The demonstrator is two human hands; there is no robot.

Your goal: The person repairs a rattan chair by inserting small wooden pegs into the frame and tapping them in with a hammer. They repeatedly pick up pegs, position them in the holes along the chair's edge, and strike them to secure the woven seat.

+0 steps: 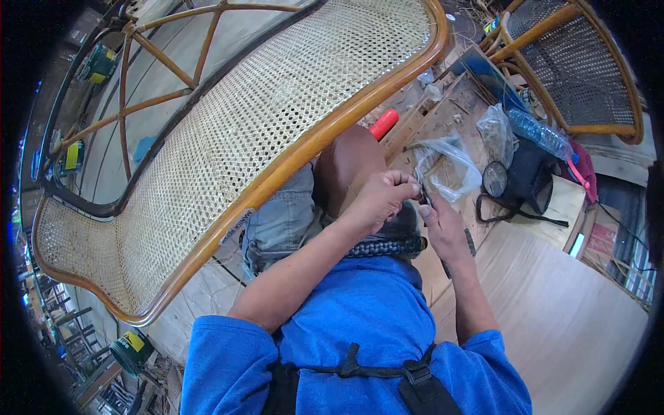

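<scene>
My left hand [379,200] is closed in a pinch above my lap, its fingertips meeting those of my right hand. What it pinches is too small to make out. My right hand [446,228] is closed around a slim dark tool, whose kind I cannot tell; dark ends show past the palm and near the fingertips. Just left of my lap, a large curved furniture panel of woven cane [277,104] slants across the view. It has a glossy brown wooden rim [311,151] on its near side, close to my left forearm and knee.
A red cylindrical handle [384,124] lies beyond my knee. Right of my hands are a clear plastic bag [453,162], a water bottle [539,135], a black pouch [529,183] and a pale wooden board [546,304]. A cane-backed chair [581,76] stands far right. Green pots [131,349] sit left.
</scene>
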